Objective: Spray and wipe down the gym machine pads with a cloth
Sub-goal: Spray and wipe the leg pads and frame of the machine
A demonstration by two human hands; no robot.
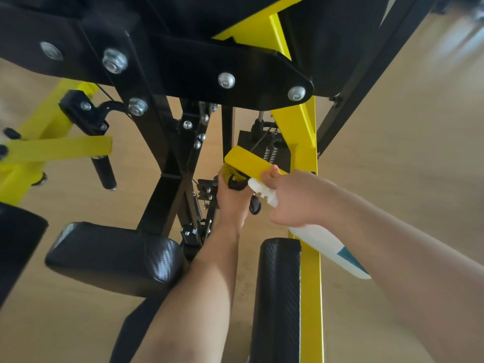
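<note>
Tan wood-look floor (398, 158) fills the room beneath a black and yellow gym machine (183, 66). At the centre of the frame the left hand (231, 200) curls around a bunched yellow cloth (231, 173), just under a short yellow bar (248, 163). Beside it, the right hand (296, 197) grips a white spray bottle (327, 247), nozzle toward the cloth. Black pads lie at lower left (112, 258) and lower centre (280, 297).
</note>
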